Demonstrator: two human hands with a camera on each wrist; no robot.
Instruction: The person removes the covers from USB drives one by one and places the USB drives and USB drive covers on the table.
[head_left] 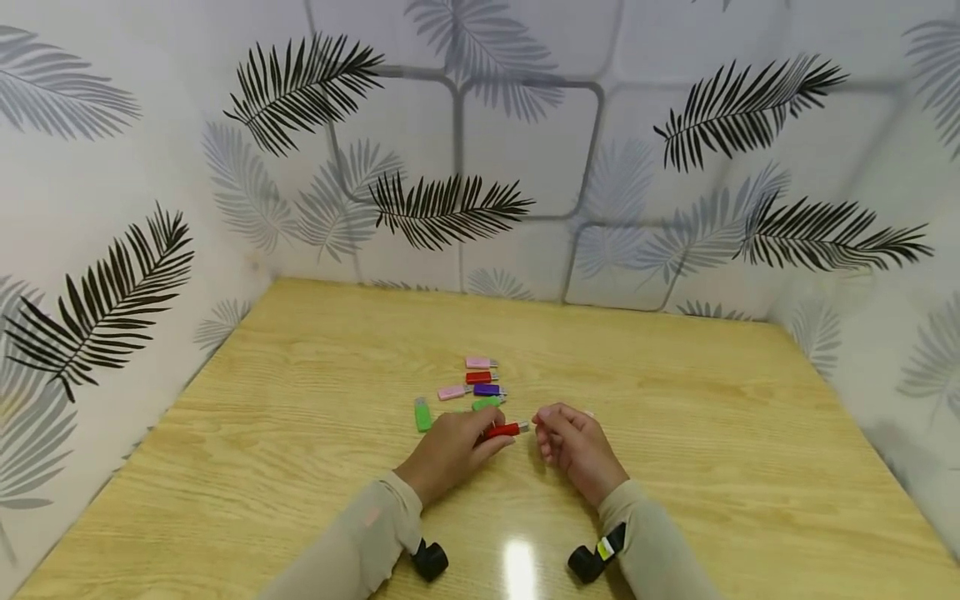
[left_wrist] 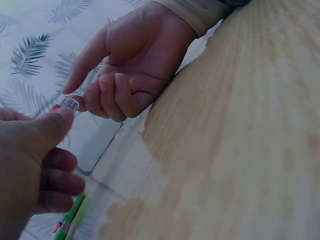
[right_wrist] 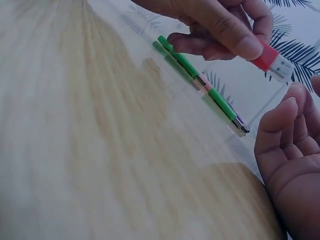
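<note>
My left hand (head_left: 453, 446) pinches a red USB stick (head_left: 502, 430) between thumb and fingers, its metal plug pointing right. In the right wrist view, the silvery plug end (right_wrist: 281, 68) sticks out past the left thumb. My right hand (head_left: 577, 450) is just right of the plug, thumb and index fingertips close by it, other fingers loosely curled. The left wrist view shows the right thumb and index (left_wrist: 80, 102) near the plug end, with nothing visible held between them. Behind the left hand lies a green USB stick (head_left: 486, 403), partly hidden.
On the wooden table (head_left: 675, 417), beyond the hands, lie a pink USB stick (head_left: 478, 363), a red one (head_left: 480, 377), another pink one (head_left: 452, 392) and a purple one (head_left: 487, 390). A green one (head_left: 423, 414) stands apart at left. Leaf-patterned walls (head_left: 517, 150) surround the table.
</note>
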